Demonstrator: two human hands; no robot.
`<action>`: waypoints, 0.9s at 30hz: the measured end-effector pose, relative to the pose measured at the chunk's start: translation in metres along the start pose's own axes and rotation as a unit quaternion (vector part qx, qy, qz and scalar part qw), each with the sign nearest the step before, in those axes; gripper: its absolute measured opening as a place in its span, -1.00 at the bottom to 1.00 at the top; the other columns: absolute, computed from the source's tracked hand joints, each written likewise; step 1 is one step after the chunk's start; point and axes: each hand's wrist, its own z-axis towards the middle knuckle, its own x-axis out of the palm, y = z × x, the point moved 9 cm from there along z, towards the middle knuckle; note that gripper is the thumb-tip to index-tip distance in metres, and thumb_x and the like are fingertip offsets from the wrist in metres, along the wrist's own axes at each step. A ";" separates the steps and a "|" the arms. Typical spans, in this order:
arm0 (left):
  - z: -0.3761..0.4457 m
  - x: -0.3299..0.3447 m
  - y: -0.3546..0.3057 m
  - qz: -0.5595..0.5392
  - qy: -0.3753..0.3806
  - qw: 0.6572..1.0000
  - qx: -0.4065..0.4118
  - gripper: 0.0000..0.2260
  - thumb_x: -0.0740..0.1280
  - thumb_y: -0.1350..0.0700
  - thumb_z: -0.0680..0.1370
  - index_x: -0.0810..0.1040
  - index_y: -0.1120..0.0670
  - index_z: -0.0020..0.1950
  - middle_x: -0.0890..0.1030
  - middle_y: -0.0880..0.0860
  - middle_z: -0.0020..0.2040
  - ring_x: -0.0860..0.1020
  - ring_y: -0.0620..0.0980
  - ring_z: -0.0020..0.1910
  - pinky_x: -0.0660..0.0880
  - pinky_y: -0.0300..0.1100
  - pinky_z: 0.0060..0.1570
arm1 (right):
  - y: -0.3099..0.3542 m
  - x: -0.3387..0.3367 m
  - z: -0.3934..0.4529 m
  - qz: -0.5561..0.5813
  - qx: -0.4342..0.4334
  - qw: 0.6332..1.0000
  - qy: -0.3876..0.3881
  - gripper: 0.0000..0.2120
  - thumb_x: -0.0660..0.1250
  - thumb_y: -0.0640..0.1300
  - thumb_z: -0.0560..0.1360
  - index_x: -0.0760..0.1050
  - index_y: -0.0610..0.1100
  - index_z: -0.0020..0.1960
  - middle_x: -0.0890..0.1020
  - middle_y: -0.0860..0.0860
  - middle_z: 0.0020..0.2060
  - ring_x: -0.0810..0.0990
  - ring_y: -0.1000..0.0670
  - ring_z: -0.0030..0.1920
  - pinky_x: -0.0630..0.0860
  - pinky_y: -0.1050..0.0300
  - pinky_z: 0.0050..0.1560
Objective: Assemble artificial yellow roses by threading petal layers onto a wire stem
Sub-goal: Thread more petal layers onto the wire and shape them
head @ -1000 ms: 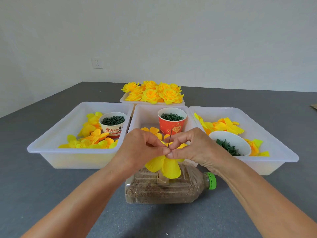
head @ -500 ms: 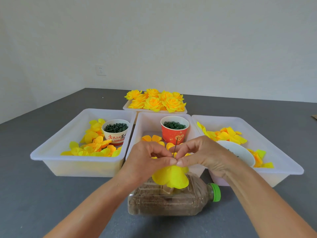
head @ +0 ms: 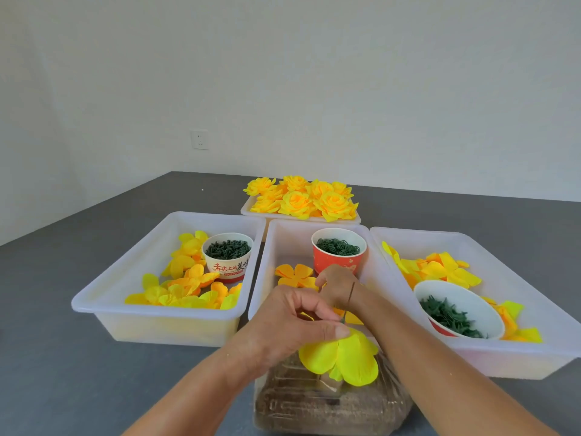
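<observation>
Room: plain white wall with a white wall socket point(head: 199, 139), and a dark grey tabletop point(head: 63, 357) carrying the whole workstation.

Stem: thin dark wire stem point(head: 349, 302) standing upright out of a clear plastic bottle filled with brown grit point(head: 330, 407), which lies on its side as a holder.

Flower in hand: bright yellow fabric petal layer point(head: 342, 357) already threaded on the wire, sitting low, just above the bottle.

Left hand: left hand point(head: 292, 322) with thumb and fingers pinched at the top of the petal layer, right beside the wire.

Right hand: right hand point(head: 338, 286) reaches into the middle white plastic tray point(head: 267, 265), fingers bent down among the loose orange-yellow petal pieces point(head: 294, 275); whether it has hold of one I cannot tell.

Doing it well, I would judge: keep the left pinch firm so the threaded layer does not slide or twist, pick up a single piece, and find its centre hole before bringing it over the wire tip.

Supplies: red paper cup of green rings point(head: 339, 253) in the middle tray; white paper cup of green plastic parts point(head: 228, 256) in the left tray point(head: 103, 297); white bowl of green bits point(head: 457, 313) in the right tray point(head: 534, 357).

Done work: finished yellow roses point(head: 300, 198) heaped on a far tray.

Writing: red Chinese characters on the white cup, too small to make out reliably; no brand legible elsewhere.
</observation>
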 end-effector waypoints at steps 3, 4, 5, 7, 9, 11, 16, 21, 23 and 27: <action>-0.001 0.002 -0.001 -0.007 0.007 1.000 0.009 -0.78 0.49 0.31 0.36 0.64 0.01 -0.38 0.61 -0.08 -0.33 0.55 -0.15 -0.24 0.48 -0.32 -0.16 | 0.001 -0.001 0.003 -0.007 -0.003 1.000 -0.010 -0.79 0.34 -0.26 0.39 0.63 -0.34 -0.03 0.61 -0.15 -0.23 0.49 0.02 -0.21 0.38 0.20 -0.24; -0.001 0.002 -0.002 -0.006 0.008 1.000 0.011 -0.78 0.48 0.31 0.36 0.64 0.01 -0.37 0.62 -0.08 -0.33 0.55 -0.17 -0.23 0.47 -0.33 -0.15 | 0.001 -0.002 0.002 -0.011 -0.005 1.000 -0.014 -0.82 0.35 -0.27 0.38 0.64 -0.30 -0.06 0.62 -0.13 -0.23 0.48 0.04 -0.22 0.37 0.24 -0.27; -0.001 0.002 -0.002 -0.007 0.007 1.000 0.013 -0.78 0.48 0.31 0.37 0.64 0.01 -0.37 0.62 -0.07 -0.32 0.56 -0.17 -0.22 0.47 -0.32 -0.13 | 0.000 -0.003 0.001 -0.013 -0.006 1.000 -0.013 -0.84 0.36 -0.27 0.38 0.66 -0.26 -0.07 0.62 -0.09 -0.23 0.48 0.06 -0.22 0.37 0.27 -0.31; -0.001 0.002 -0.002 -0.011 0.004 1.000 0.014 -0.78 0.48 0.32 0.36 0.64 0.02 -0.37 0.63 -0.04 -0.31 0.57 -0.13 -0.23 0.49 -0.29 -0.12 | -0.006 -0.004 -0.002 0.000 0.009 1.000 -0.016 -0.84 0.38 -0.23 0.39 0.66 -0.24 -0.06 0.60 -0.06 -0.27 0.52 0.05 -0.21 0.42 0.28 -0.32; -0.001 0.003 -0.003 -0.014 0.006 1.000 0.015 -0.79 0.47 0.34 0.36 0.64 0.04 -0.36 0.63 -0.03 -0.32 0.57 -0.14 -0.26 0.49 -0.30 -0.16 | -0.012 -0.004 -0.002 0.013 0.026 0.999 -0.016 -0.79 0.40 -0.14 0.42 0.64 -0.28 -0.06 0.62 -0.15 -0.27 0.57 -0.03 -0.24 0.52 0.16 -0.25; -0.002 0.003 -0.003 -0.015 0.004 1.000 0.014 -0.81 0.47 0.34 0.36 0.62 0.07 -0.34 0.62 -0.04 -0.34 0.56 -0.16 -0.29 0.48 -0.34 -0.20 | -0.010 0.004 -0.002 0.003 0.028 0.999 0.014 -0.84 0.39 -0.21 0.39 0.61 -0.30 -0.11 0.56 -0.13 -0.35 0.58 -0.06 -0.33 0.46 0.18 -0.39; -0.003 0.003 0.000 -0.022 -0.005 1.000 0.009 -0.89 0.48 0.29 0.33 0.60 0.12 -0.32 0.61 -0.03 -0.35 0.55 -0.16 -0.32 0.46 -0.34 -0.25 | 0.012 0.012 -0.009 -0.071 -0.014 0.995 0.064 -0.81 0.27 -0.09 0.16 0.26 -0.09 -0.49 0.25 0.04 -0.53 0.24 0.03 -0.33 0.19 0.25 -0.44; -0.003 0.004 0.000 -0.035 0.003 0.999 0.012 -0.92 0.48 0.22 0.29 0.62 0.09 -0.34 0.62 -0.02 -0.34 0.56 -0.16 -0.30 0.46 -0.33 -0.22 | -0.011 -0.009 -0.013 0.167 0.047 0.985 0.000 -0.73 0.46 -0.22 0.35 0.37 -0.11 -0.38 0.44 0.05 -0.59 0.47 0.09 -0.56 0.37 0.39 -0.55; -0.002 0.004 0.000 -0.036 0.003 0.999 0.013 -0.92 0.47 0.27 0.31 0.60 0.14 -0.32 0.62 -0.03 -0.34 0.56 -0.17 -0.30 0.46 -0.34 -0.22 | -0.019 -0.011 -0.018 0.264 0.064 0.962 -0.003 -0.86 0.38 -0.28 0.47 0.45 -0.22 -0.22 0.56 -0.10 -0.39 0.55 0.00 -0.43 0.51 0.20 -0.35; -0.003 0.005 -0.001 -0.036 0.001 0.999 0.011 -0.92 0.48 0.24 0.28 0.59 0.15 -0.31 0.61 -0.03 -0.34 0.56 -0.16 -0.30 0.47 -0.33 -0.21 | -0.029 -0.015 -0.025 0.310 0.055 0.949 -0.026 -0.86 0.38 -0.25 0.48 0.53 -0.35 -0.08 0.59 -0.17 -0.32 0.56 -0.03 -0.37 0.51 0.16 -0.31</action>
